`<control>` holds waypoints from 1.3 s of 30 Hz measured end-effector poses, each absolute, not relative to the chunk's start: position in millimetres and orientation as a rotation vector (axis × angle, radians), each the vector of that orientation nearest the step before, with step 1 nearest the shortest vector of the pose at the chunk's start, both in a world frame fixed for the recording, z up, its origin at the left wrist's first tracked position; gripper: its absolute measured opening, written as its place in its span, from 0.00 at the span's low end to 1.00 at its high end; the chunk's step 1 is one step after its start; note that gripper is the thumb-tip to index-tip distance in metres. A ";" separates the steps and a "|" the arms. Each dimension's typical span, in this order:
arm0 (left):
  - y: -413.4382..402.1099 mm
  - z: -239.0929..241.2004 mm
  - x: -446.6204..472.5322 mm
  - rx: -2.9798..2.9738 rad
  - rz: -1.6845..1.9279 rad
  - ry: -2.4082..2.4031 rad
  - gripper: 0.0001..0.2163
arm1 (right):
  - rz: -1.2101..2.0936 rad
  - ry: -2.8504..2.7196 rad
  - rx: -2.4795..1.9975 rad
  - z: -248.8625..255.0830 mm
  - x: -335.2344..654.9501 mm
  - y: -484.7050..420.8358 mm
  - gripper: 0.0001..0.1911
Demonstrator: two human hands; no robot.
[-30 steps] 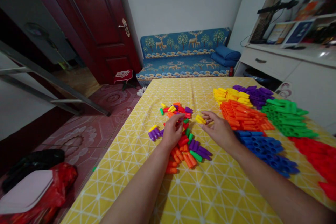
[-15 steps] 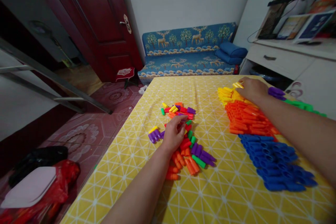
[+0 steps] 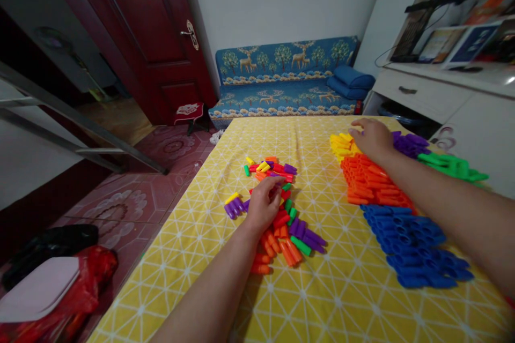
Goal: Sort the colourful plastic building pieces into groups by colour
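Note:
My left hand (image 3: pixel 263 202) rests over a pile of mixed small plastic pegs, with orange pegs (image 3: pixel 289 252), purple pegs (image 3: pixel 308 235) and green pegs (image 3: pixel 301 245) around it. Its fingers are curved, index finger and thumb apart; what lies under the palm is hidden. At the far right, my right hand (image 3: pixel 372 138) hovers by a heap of yellow pegs (image 3: pixel 341 144), fingers apart and no peg visible between them. Nearer me lie heaps of orange pegs (image 3: pixel 368 179) and blue pegs (image 3: pixel 414 246). Purple pegs (image 3: pixel 411 144) and green pegs (image 3: pixel 453 166) lie beyond my right forearm.
A yellow patterned cloth (image 3: pixel 181 278) covers the table. Past its far edge stands a blue sofa (image 3: pixel 277 94), with a white cabinet (image 3: pixel 430 96) at right. On the floor at left are a small stool (image 3: pixel 189 112) and a red bag (image 3: pixel 98 273).
My right hand has let go of the yellow peg it pinched and drawn slightly back from the yellow heap. My left hand stays at the mixed pile. The view has shifted slightly.

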State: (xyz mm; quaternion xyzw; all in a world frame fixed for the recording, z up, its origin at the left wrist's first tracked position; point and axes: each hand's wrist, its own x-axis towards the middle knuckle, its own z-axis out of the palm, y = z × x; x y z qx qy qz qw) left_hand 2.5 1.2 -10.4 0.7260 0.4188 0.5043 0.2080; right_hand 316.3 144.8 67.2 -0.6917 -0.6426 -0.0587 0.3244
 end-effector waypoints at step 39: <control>61.2 9.4 -22.9 2.233 1.275 1.590 0.26 | 0.950 -1.064 -1.074 -25.6 155.3 -1.8 0.27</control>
